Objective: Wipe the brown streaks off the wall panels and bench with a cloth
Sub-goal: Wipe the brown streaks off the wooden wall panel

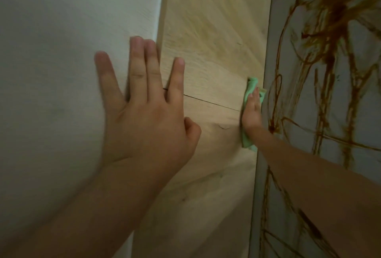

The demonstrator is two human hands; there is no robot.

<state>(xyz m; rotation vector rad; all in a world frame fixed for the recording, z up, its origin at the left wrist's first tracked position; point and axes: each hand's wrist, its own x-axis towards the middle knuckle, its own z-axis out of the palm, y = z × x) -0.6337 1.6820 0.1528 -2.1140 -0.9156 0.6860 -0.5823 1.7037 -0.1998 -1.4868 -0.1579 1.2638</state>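
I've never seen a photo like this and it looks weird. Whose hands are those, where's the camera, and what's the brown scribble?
Those are a person's two bare hands; there is no robot. The camera sits on the person's head, looking forward and down, so you see what they see. The left hand rests flat, fingers spread, across a white panel and a wooden panel. The right hand presses a green cloth against the wooden panel, right beside a grey panel. The scribble is brown streaks all over that grey panel, which the cloth is meant to wipe off.
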